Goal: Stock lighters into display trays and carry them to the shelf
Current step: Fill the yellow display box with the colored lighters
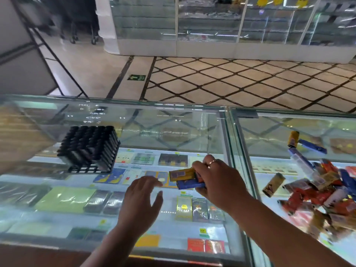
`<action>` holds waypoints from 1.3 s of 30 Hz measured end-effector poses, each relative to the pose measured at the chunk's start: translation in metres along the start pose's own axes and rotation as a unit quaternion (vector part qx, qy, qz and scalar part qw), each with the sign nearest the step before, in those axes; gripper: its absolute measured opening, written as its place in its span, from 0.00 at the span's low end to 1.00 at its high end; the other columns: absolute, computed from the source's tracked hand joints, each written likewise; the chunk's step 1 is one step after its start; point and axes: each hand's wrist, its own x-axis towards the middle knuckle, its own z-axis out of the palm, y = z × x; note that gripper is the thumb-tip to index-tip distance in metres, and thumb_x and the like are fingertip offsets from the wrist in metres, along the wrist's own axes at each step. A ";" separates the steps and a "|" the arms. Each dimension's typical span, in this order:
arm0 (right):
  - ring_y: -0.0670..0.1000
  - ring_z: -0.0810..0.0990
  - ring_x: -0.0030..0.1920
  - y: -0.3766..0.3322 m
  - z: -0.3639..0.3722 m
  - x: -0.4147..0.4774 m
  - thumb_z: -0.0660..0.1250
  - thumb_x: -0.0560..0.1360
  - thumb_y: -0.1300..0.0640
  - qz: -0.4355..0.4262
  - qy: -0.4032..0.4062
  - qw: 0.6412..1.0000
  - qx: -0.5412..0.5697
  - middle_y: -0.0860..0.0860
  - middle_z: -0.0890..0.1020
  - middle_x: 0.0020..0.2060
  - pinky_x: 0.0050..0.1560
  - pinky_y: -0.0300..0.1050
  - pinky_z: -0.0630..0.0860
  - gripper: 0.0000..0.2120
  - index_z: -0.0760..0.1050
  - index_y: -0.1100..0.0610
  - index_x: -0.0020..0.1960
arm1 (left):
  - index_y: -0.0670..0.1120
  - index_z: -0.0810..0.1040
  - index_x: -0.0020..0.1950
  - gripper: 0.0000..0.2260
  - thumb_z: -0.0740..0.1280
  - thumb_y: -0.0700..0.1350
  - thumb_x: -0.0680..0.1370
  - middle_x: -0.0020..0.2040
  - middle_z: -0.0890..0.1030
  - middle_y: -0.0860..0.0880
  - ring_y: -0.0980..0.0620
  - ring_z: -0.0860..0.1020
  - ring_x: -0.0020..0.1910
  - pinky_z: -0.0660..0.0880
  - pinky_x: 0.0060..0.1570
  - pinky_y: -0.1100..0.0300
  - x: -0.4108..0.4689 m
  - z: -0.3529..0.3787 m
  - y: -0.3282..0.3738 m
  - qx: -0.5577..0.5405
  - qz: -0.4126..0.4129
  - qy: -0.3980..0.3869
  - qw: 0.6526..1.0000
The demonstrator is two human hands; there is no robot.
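Left grip (pixel 140 199) hangs wide, just beside the lighters (pixel 183 175) jutting from the clasping right grip (pixel 219 180).

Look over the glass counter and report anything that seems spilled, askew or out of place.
A loose heap of lighters sprawls on the right counter pane, pointing every way, with a stray lighter lying apart from it. The black display tray on the left sits skewed to the counter's edge.

Lighter pile (pixel 327 193) blurred, edge-cropped.
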 end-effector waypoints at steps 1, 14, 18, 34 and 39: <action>0.56 0.78 0.45 -0.017 0.004 0.006 0.72 0.66 0.45 -0.013 -0.007 1.000 0.004 0.52 0.74 0.50 0.32 0.48 0.76 0.23 0.69 0.48 0.58 | 0.53 0.78 0.51 0.10 0.61 0.52 0.73 0.52 0.79 0.55 0.51 0.76 0.53 0.68 0.55 0.59 -0.008 -0.010 -0.012 0.015 -0.015 0.001 1.000; 0.58 0.77 0.34 -0.192 0.050 0.078 0.78 0.54 0.48 -0.186 0.024 0.982 -0.012 0.57 0.79 0.44 0.23 0.45 0.69 0.23 0.77 0.51 0.47 | 0.50 0.78 0.54 0.15 0.59 0.53 0.73 0.56 0.79 0.48 0.43 0.77 0.54 0.74 0.54 0.50 -0.083 -0.112 -0.121 0.128 -0.176 0.050 0.975; 0.58 0.77 0.36 -0.208 0.062 0.089 0.77 0.54 0.48 -0.190 0.031 0.981 -0.015 0.55 0.79 0.42 0.28 0.46 0.72 0.23 0.77 0.51 0.48 | 0.49 0.79 0.55 0.14 0.59 0.50 0.75 0.56 0.79 0.49 0.46 0.76 0.55 0.67 0.58 0.58 -0.091 -0.116 -0.130 0.089 -0.174 0.084 0.977; 0.59 0.72 0.63 -0.089 0.067 0.018 0.65 0.66 0.32 -0.022 0.098 0.993 0.063 0.52 0.73 0.64 0.62 0.60 0.68 0.33 0.70 0.47 0.66 | 0.51 0.75 0.55 0.09 0.61 0.45 0.77 0.55 0.78 0.50 0.48 0.76 0.54 0.70 0.56 0.55 -0.046 -0.079 -0.040 0.004 0.005 0.101 0.995; 0.61 0.74 0.60 -0.003 0.057 -0.044 0.60 0.69 0.39 0.118 0.152 0.980 0.045 0.54 0.76 0.62 0.59 0.58 0.69 0.26 0.76 0.51 0.61 | 0.53 0.72 0.58 0.12 0.63 0.49 0.75 0.58 0.78 0.50 0.47 0.77 0.55 0.70 0.56 0.55 -0.024 -0.019 0.037 -0.019 0.090 -0.009 0.996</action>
